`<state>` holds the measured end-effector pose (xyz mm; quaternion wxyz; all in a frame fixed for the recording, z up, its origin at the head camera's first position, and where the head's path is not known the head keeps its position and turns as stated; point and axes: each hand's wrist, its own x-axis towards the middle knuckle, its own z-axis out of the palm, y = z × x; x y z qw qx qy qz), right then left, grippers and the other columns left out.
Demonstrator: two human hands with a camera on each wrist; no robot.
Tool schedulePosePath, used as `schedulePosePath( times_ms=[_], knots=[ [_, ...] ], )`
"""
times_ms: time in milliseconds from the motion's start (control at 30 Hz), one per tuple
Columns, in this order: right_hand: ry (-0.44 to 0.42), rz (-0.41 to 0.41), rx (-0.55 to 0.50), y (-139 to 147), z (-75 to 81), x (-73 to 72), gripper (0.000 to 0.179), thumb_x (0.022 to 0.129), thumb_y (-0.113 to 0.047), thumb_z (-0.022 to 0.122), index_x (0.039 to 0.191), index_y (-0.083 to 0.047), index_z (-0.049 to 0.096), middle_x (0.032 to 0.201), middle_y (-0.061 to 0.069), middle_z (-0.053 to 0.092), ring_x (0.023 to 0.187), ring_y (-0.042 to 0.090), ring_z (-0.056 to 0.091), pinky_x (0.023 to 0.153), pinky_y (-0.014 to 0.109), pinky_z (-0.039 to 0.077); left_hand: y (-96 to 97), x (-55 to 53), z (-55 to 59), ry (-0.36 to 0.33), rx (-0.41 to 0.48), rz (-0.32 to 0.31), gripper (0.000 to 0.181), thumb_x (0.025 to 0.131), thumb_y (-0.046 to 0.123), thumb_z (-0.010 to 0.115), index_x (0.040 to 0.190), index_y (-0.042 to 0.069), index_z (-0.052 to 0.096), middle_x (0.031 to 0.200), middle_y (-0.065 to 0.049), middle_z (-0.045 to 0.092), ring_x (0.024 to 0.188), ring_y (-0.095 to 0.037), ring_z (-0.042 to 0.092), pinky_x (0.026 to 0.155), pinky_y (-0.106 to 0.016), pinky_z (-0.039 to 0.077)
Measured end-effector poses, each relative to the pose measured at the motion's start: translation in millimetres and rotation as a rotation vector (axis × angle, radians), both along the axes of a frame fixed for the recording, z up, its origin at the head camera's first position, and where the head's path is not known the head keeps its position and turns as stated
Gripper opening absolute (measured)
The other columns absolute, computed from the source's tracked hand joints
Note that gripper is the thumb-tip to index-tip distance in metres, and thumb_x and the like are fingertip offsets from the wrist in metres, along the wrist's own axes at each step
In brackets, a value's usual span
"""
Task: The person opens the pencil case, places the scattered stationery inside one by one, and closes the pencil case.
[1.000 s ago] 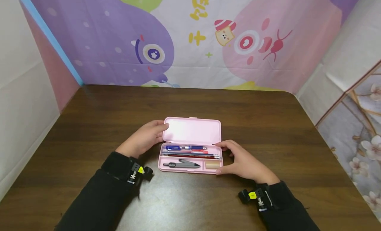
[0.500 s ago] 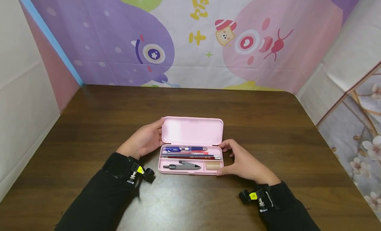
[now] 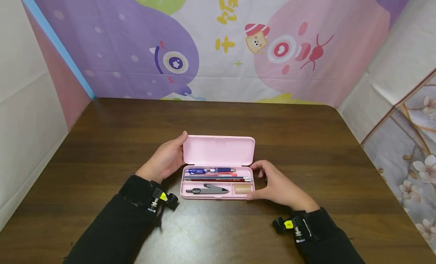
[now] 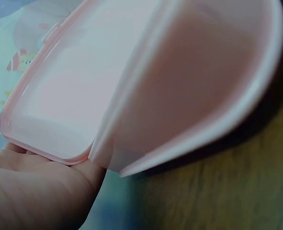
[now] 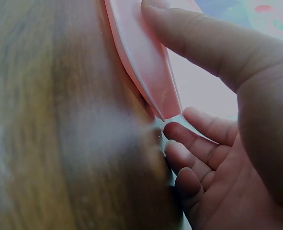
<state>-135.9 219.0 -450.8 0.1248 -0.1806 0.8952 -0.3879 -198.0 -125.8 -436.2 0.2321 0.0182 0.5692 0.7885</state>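
Note:
A pink pencil case point(image 3: 214, 197) lies open on the table, its lid point(image 3: 219, 150) raised at the back. My left hand point(image 3: 162, 158) is at the lid's left edge, its thumb extended beside the upper corner and its other fingers partly hidden behind the lid point(image 4: 60, 105). At the right end, my right hand point(image 3: 277, 185) holds the case body point(image 5: 146, 67) between thumb and index finger; its other fingers curl loosely below. Inside lie a blue pen point(image 3: 197, 171), pencils point(image 3: 221, 178), a grey drawing compass point(image 3: 209, 190) and a beige eraser point(image 3: 242, 188).
The brown wooden table point(image 3: 218, 233) extends around the case. Behind it hangs a cartoon-printed cloth point(image 3: 221, 75). A white panel point(image 3: 34, 105) stands on the left, and a flower-patterned one point(image 3: 415, 173) on the right.
My left thumb has come off the front of the lid to its upper left corner. The lid has shifted slightly left over the last half second. My right hand stays at the case's right end.

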Motion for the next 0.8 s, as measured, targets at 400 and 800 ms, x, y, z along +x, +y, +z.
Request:
schedulePosePath(
  times_ms=[400, 800],
  knots=[
    [0.047, 0.095, 0.057, 2.2, -0.4, -0.9, 0.099, 0.064, -0.050, 0.097, 0.143, -0.008, 0.053, 0.137, 0.002, 0.045, 0.115, 0.021, 0.046, 0.100, 0.044, 0.043, 4.8, 3.3, 1.6, 0.078, -0.106, 0.028, 0.064, 0.111, 0.042, 0.040, 0.148, -0.010, 0.038, 0.144, -0.018, 0.047, 0.130, -0.028, 0.047, 0.115, -0.046, 0.034],
    [0.037, 0.107, 0.077, 3.4, -0.2, -1.0, 0.102, 0.066, -0.044, 0.098, 0.148, -0.008, 0.050, 0.138, 0.002, 0.044, 0.115, 0.021, 0.044, 0.099, 0.045, 0.041, 5.4, 5.9, 1.7, 0.185, -0.191, 0.055, 0.058, 0.110, 0.041, 0.043, 0.132, -0.011, 0.057, 0.126, -0.018, 0.062, 0.119, -0.028, 0.055, 0.107, -0.043, 0.041]
  ],
)
